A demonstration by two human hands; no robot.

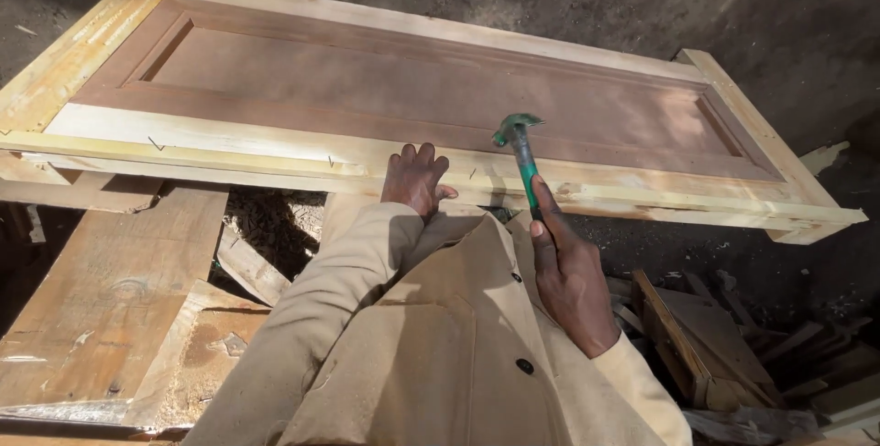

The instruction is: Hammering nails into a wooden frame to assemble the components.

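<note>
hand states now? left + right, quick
Left hand: holding nothing, fingers curled, resting on the wooden door frame.
Right hand: closed around the green hammer.

Door: wood throughout, a smooth matt reddish-brown panel set in a pale, unfinished frame with rougher, splintered edges and small thin metal nails standing out of it. Hammer: metal head with a worn green coating, slightly glossy, on a green shaft. Planks: raw sawn timber, coarse and dusty, with knots and stains. Coat: beige woven cloth, matt, with dark smooth buttons. Ground: dark, rough, gritty earth.
</note>
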